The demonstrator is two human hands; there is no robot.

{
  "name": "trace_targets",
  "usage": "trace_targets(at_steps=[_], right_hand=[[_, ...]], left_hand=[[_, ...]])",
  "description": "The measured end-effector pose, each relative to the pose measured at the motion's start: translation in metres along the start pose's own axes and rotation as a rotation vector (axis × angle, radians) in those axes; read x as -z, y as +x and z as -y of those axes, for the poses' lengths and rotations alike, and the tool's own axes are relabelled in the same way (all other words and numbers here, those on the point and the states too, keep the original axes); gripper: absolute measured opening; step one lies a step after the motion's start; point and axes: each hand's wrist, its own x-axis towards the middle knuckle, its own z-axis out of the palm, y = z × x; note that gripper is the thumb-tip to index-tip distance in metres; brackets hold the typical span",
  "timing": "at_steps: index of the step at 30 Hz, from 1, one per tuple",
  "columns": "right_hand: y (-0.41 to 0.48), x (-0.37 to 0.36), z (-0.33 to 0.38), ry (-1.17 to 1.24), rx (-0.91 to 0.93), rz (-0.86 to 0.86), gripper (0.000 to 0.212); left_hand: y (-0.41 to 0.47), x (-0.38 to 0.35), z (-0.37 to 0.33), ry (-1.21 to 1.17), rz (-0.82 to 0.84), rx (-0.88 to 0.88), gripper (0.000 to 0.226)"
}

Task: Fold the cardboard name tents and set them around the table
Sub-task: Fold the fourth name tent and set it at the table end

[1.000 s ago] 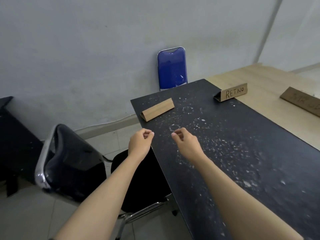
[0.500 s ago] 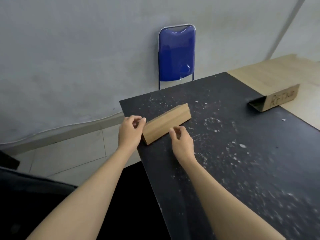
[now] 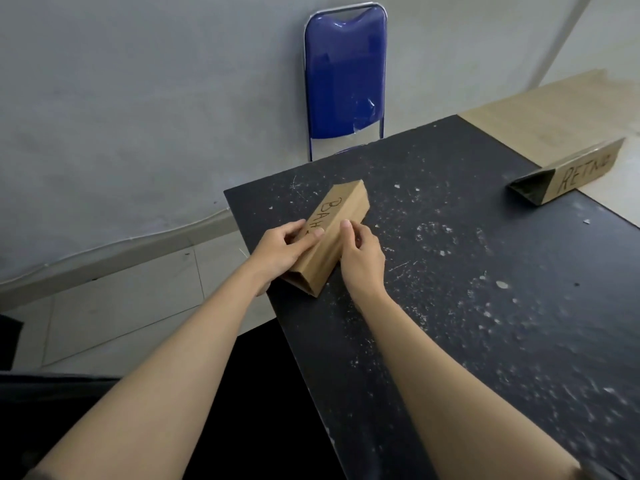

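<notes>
So we've got the folded name tent (image 3: 334,233) in both hands now. A second ago it was sitting crosswise near the tabletop (image 3: 485,306) corner with its blank side to us and our hands weren't on it; half a second ago they were just closing in at its ends. Now it's swung around so it runs away from us, and the lettered face ("BAH..." is all we can read) is showing on top. Left hand (image 3: 285,252) is grasping the tent's left side with the thumb over the lettering, right hand (image 3: 362,258) is pinching its right side. The tent is still at the corner, near end touching the black surface, close to the edge.

Looks like we're turning it so the name faces outward. The RETNO tent (image 3: 571,173) stands well to the right of ours, the blue chair (image 3: 346,74) behind it.
</notes>
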Motion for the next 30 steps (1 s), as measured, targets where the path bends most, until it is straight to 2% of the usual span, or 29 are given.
trace_targets(at_steps=[3,6,10,13,18,22,27,30], right_hand=[[0.001,0.007,0.001,0.155,-0.087,0.036,0.042],[0.001,0.02,0.004,0.299,-0.158,0.074,0.038],[-0.003,0.037,0.003,0.314,-0.202,0.112,0.03],[-0.009,0.047,0.005,0.281,-0.21,0.107,0.032],[-0.017,0.081,0.01,0.246,-0.208,0.0,0.04],[-0.037,0.125,0.01,0.305,-0.257,0.011,0.05],[-0.077,0.194,-0.006,0.293,-0.293,-0.181,0.055],[-0.104,0.235,-0.02,0.314,-0.314,-0.279,0.057]], left_hand=[[-0.004,-0.004,-0.007,-0.113,0.041,0.04,0.072],[-0.006,-0.009,-0.017,-0.097,0.112,0.014,0.074],[-0.01,-0.016,-0.023,-0.106,0.177,-0.004,0.079],[-0.015,-0.02,-0.025,-0.135,0.212,0.015,0.077],[-0.027,-0.039,-0.037,-0.161,0.345,0.021,0.072],[-0.04,-0.074,-0.049,-0.177,0.456,0.037,0.064],[-0.07,-0.141,-0.073,-0.111,0.616,-0.064,0.043],[-0.088,-0.181,-0.081,-0.04,0.694,-0.131,0.047]])
